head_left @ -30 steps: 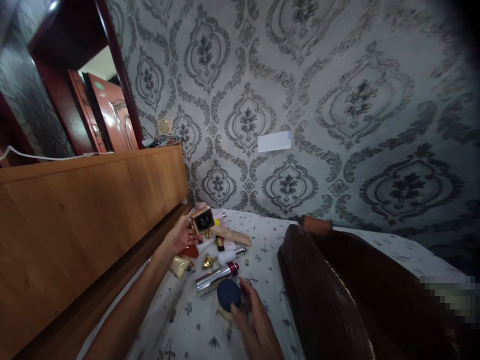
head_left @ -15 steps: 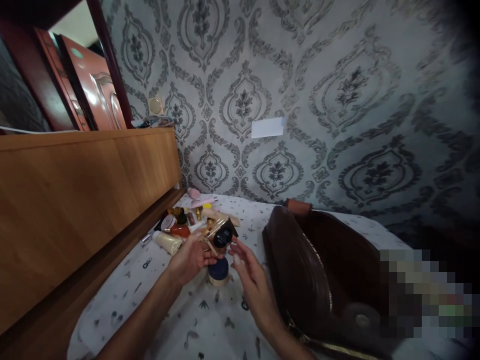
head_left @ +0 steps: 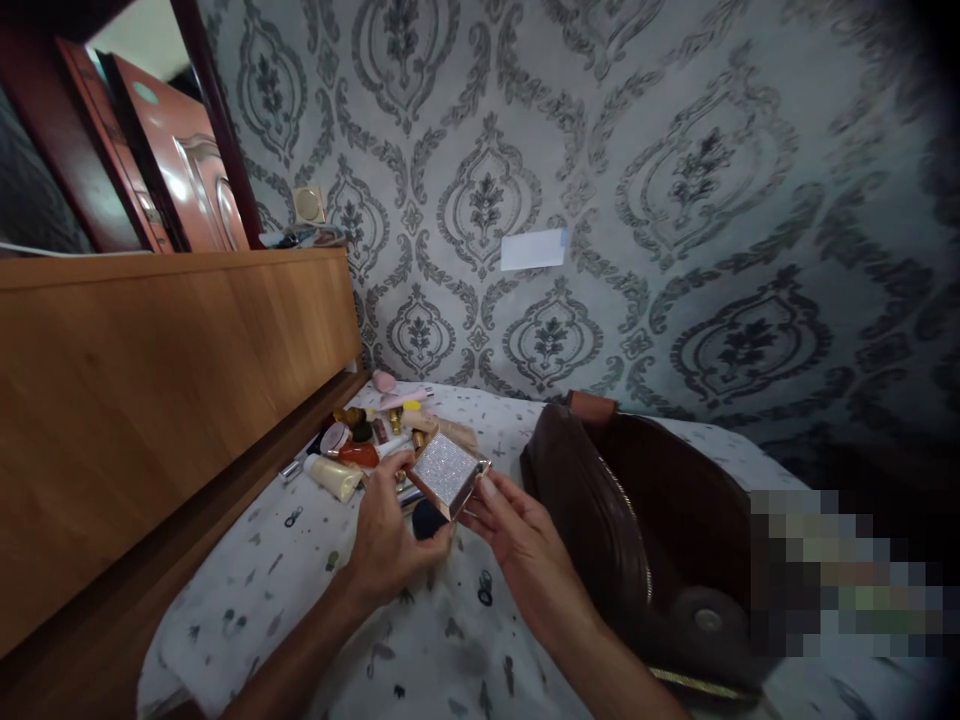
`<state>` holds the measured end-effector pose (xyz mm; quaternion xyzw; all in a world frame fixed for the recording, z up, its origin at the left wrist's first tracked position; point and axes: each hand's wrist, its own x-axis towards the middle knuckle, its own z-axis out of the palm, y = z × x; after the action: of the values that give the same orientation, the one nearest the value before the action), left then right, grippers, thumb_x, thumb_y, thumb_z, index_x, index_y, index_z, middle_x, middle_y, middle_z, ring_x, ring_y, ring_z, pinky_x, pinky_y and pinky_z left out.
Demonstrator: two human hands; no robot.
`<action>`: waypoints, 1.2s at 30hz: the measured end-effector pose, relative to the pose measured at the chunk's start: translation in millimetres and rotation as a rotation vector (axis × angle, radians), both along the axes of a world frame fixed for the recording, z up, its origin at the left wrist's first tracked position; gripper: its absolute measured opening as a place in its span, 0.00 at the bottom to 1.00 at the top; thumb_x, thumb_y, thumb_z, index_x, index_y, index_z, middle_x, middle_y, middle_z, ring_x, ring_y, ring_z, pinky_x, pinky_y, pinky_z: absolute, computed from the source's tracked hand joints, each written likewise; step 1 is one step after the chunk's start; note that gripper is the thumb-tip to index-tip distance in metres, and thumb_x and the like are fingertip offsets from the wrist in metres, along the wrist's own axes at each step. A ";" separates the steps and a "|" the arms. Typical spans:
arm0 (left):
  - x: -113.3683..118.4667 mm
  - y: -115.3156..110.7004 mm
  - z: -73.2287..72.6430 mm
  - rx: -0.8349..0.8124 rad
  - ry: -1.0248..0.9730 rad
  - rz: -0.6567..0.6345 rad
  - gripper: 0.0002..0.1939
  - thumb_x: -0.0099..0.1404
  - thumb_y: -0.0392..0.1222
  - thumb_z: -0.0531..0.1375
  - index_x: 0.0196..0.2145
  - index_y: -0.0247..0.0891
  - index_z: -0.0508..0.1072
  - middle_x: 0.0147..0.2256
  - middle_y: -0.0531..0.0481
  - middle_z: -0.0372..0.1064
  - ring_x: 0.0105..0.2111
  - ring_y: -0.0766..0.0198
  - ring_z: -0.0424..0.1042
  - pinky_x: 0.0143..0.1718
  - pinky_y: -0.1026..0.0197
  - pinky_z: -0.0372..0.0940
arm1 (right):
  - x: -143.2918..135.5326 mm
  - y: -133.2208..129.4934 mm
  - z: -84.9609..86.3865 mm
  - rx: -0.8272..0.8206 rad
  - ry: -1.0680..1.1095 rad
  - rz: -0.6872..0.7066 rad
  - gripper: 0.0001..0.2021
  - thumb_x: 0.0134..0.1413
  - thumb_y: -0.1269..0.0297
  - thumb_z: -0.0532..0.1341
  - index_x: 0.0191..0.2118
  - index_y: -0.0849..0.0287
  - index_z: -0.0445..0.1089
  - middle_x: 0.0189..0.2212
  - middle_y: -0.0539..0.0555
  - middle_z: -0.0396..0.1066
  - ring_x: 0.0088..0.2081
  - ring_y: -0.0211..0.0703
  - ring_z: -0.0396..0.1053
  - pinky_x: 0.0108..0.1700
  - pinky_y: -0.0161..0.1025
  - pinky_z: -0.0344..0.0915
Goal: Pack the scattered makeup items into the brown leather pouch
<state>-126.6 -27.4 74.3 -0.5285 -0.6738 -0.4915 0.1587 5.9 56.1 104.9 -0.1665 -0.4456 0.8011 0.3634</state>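
A square compact-like case with a glittering silver face and shiny rose-gold edges [head_left: 445,470] is held up between the two hands, above a white cloth printed with small dark motifs [head_left: 247,600]. Its sparkling face is turned up towards the camera, one corner pointing down, and the bevelled metallic sides catch the light. The left hand [head_left: 386,535] grips its left side, thumb under the lower corner and fingers bent at the upper left edge. The right hand [head_left: 517,520] pinches the right corner between thumb and fingers.

Just below the case, partly hidden by it, sits a round dark blue lid [head_left: 428,521]. Behind and to the left lies a cluster of cosmetics: a pale yellow squeeze tube with a white cap [head_left: 334,479], a translucent orange-red item [head_left: 358,455] and a pink rounded item [head_left: 383,381]. To the right, near the right hand, a dark brown leather-like bag with a gold-toned zip [head_left: 585,500] stands open on the cloth.
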 end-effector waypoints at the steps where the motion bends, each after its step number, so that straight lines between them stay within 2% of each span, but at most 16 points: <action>1: 0.9 -0.1 1.2 0.016 0.047 0.005 0.38 0.50 0.39 0.65 0.56 0.37 0.55 0.51 0.39 0.63 0.50 0.49 0.67 0.51 0.47 0.64 | 0.2 -0.6 1.0 0.016 -0.006 0.000 0.21 0.46 0.50 0.70 0.43 0.58 0.75 0.41 0.56 0.77 0.41 0.47 0.74 0.47 0.42 0.67; 5: 4.5 -1.7 8.4 0.038 0.205 -0.036 0.37 0.53 0.39 0.63 0.59 0.38 0.55 0.50 0.39 0.63 0.50 0.50 0.66 0.51 0.48 0.64 | 0.7 -1.9 3.1 0.052 -0.009 -0.023 0.21 0.44 0.52 0.71 0.43 0.57 0.75 0.41 0.56 0.78 0.41 0.48 0.74 0.48 0.44 0.67; 9: 7.1 -4.3 12.3 -0.016 0.345 -0.029 0.31 0.60 0.41 0.61 0.60 0.41 0.61 0.54 0.38 0.60 0.52 0.50 0.64 0.51 0.48 0.63 | 1.4 -2.6 4.3 0.055 -0.002 -0.059 0.20 0.44 0.53 0.71 0.42 0.58 0.75 0.41 0.57 0.77 0.41 0.48 0.74 0.47 0.44 0.67; 12: 7.5 -5.9 11.9 -0.027 0.361 -0.044 0.27 0.63 0.42 0.60 0.60 0.42 0.63 0.55 0.38 0.58 0.53 0.50 0.63 0.51 0.49 0.63 | 1.4 -1.5 3.2 0.055 -0.003 -0.088 0.21 0.43 0.53 0.72 0.42 0.58 0.74 0.40 0.56 0.77 0.41 0.47 0.74 0.47 0.43 0.68; 15: 7.5 -7.3 9.4 -0.038 0.291 -0.112 0.24 0.65 0.42 0.60 0.59 0.45 0.66 0.58 0.39 0.56 0.55 0.51 0.62 0.52 0.50 0.63 | 0.8 -0.3 0.7 0.068 -0.012 -0.127 0.21 0.42 0.53 0.72 0.41 0.58 0.74 0.39 0.55 0.78 0.39 0.45 0.74 0.45 0.42 0.69; 17: 8.4 -8.1 7.3 -0.030 0.167 -0.165 0.23 0.65 0.42 0.60 0.58 0.47 0.67 0.59 0.41 0.54 0.57 0.50 0.60 0.54 0.49 0.61 | 1.2 -1.0 -0.1 0.109 -0.025 -0.177 0.20 0.43 0.53 0.72 0.41 0.57 0.74 0.38 0.54 0.78 0.40 0.46 0.74 0.44 0.41 0.69; 19: 10.8 -8.4 6.1 0.001 -0.054 -0.256 0.23 0.65 0.43 0.60 0.57 0.49 0.68 0.60 0.42 0.55 0.59 0.49 0.58 0.56 0.49 0.59 | 2.8 -3.0 0.3 0.196 -0.032 -0.219 0.18 0.45 0.53 0.70 0.42 0.56 0.74 0.40 0.54 0.78 0.42 0.47 0.74 0.46 0.42 0.70; 21: 14.8 -7.5 7.0 0.054 -0.396 -0.428 0.22 0.66 0.46 0.59 0.57 0.48 0.67 0.59 0.42 0.59 0.58 0.49 0.60 0.54 0.50 0.61 | 5.3 -5.9 0.8 0.316 -0.043 -0.238 0.17 0.51 0.52 0.66 0.45 0.54 0.74 0.43 0.54 0.77 0.45 0.48 0.73 0.48 0.44 0.69; 24: 21.7 -3.6 11.8 0.167 -1.020 -0.754 0.21 0.67 0.53 0.56 0.55 0.45 0.68 0.52 0.42 0.67 0.49 0.52 0.69 0.39 0.58 0.67 | 8.2 -9.8 -1.1 0.524 -0.088 -0.277 0.16 0.57 0.54 0.62 0.49 0.52 0.73 0.47 0.55 0.75 0.47 0.48 0.72 0.51 0.45 0.68; 27: 26.3 0.8 16.9 0.217 -1.471 -0.933 0.21 0.66 0.55 0.57 0.49 0.39 0.72 0.45 0.41 0.71 0.43 0.55 0.71 0.33 0.63 0.64 | 9.0 -10.8 -5.8 0.723 -0.112 -0.379 0.13 0.60 0.59 0.60 0.49 0.51 0.72 0.48 0.54 0.73 0.48 0.47 0.71 0.51 0.45 0.67; 31: 27.0 2.6 18.3 0.228 -1.716 -0.967 0.18 0.64 0.53 0.59 0.45 0.38 0.72 0.42 0.40 0.73 0.40 0.57 0.73 0.32 0.63 0.64 | 9.8 -5.7 -10.3 0.965 -0.184 -0.518 0.13 0.61 0.63 0.58 0.50 0.51 0.68 0.48 0.55 0.70 0.51 0.47 0.68 0.52 0.46 0.66; 36: 29.0 0.1 15.4 0.190 -1.754 -0.962 0.21 0.62 0.54 0.61 0.46 0.38 0.71 0.39 0.40 0.75 0.40 0.53 0.75 0.38 0.57 0.66 | 11.0 7.1 -14.6 1.260 -0.389 -0.566 0.27 0.57 0.58 0.62 0.61 0.54 0.58 0.60 0.61 0.59 0.61 0.55 0.57 0.60 0.55 0.59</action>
<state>-97.6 -27.3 89.8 -0.1809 -0.2257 -0.7708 -0.5676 16.8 63.2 90.3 -0.1741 -0.8198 0.2222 0.4983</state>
